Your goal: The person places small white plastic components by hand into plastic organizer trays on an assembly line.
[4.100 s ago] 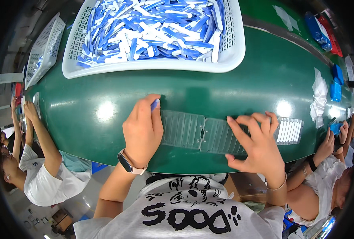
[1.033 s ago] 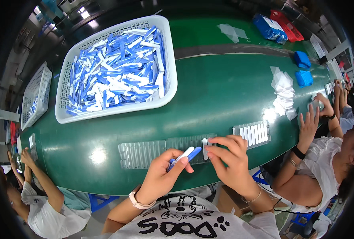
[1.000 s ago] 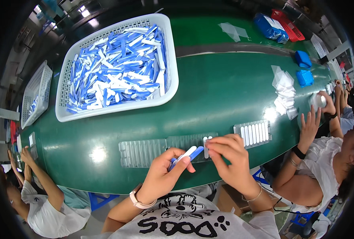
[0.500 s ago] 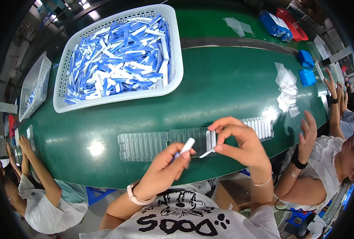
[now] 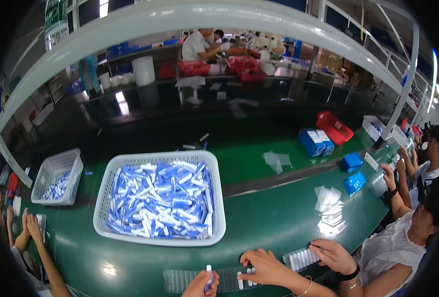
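My left hand (image 5: 199,284) sits at the bottom edge, shut on a white stick with a blue end (image 5: 209,275), held upright over a clear ribbed plastic tray (image 5: 180,279). My right hand (image 5: 261,265) lies flat on the tray's right part, fingertips pressing beside a few white sticks (image 5: 239,283) lying in its slots. Beyond the tray stands a large white basket (image 5: 218,198) heaped with blue and white sticks (image 5: 162,198).
To the right, another person's hand (image 5: 330,255) rests by a tray of white sticks (image 5: 301,258). On the green belt lie clear sheets (image 5: 328,203), blue packs (image 5: 353,173), blue boxes (image 5: 316,142) and a red basket (image 5: 334,127). A small white basket (image 5: 56,178) stands at the left.
The view has tilted up, so my hands now sit at the bottom edge. My right hand has come down from the stick onto the tray. My left hand still holds a stick.
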{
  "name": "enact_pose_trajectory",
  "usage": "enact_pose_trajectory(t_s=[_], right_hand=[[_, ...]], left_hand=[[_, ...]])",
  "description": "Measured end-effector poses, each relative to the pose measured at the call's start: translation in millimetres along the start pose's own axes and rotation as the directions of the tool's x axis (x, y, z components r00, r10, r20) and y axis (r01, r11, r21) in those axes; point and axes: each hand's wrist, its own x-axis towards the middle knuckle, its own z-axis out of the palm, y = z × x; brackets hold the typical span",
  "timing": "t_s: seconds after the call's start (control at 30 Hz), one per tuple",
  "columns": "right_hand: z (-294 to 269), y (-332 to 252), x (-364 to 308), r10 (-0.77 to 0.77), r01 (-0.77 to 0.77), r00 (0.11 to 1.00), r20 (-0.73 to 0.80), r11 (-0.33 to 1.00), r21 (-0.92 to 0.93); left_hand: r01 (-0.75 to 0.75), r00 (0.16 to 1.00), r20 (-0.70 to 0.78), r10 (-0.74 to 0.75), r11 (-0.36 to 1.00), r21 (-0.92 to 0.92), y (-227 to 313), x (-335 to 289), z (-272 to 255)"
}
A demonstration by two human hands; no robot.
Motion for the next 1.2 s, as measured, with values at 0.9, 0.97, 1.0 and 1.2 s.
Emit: enact_pose_trajectory(t_s=[0.9, 0.97, 1.0, 1.2], right_hand=[[4, -9, -17, 0.229, 0.116, 0.927, -0.297, 0.578, 0.808], [-1, -10, -18, 0.252, 0.149, 0.921, -0.299, 0.481, 0.864], [-5, -9, -16, 0.229, 0.177, 0.917, -0.327, 0.501, 0.847], [-6, -16, -18, 0.262, 0.124, 0.929, -0.262, 0.447, 0.886]], left_hand=[[-0.025, 0.998, 0.054, 0.014, 0.975, 0.219, 1, 21, 16], [-0.077, 0.995, 0.078, 0.057, 0.952, 0.295, 5, 21, 20], [-0.107, 0.993, 0.090, 0.081, 0.936, 0.336, 8, 23, 24], [-0.240, 0.965, 0.013, 0.262, 0.863, 0.444, 0, 22, 24]])
